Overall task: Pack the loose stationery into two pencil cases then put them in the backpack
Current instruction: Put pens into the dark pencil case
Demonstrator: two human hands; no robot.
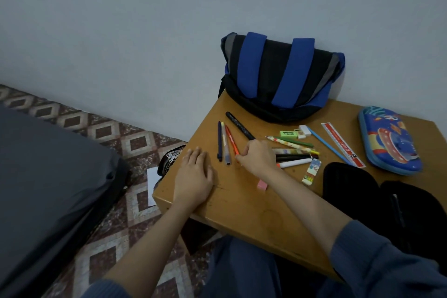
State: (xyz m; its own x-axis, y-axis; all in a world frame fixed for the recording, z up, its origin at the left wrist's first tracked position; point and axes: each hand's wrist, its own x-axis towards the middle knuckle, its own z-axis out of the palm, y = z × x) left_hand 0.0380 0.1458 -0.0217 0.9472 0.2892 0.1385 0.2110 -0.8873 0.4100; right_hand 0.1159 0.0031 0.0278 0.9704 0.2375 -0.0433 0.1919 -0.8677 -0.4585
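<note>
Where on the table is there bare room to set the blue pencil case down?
Bare wood runs along the near table edge, bordered by the left hand, pink eraser and black pencil case. A smaller patch lies left of the navy pen. Crowded from the right hand pinching the orange pen across to the ruler.

One head cam only, wide-angle, looks fwd and down, close over the table, its far edge against the wall.
</note>
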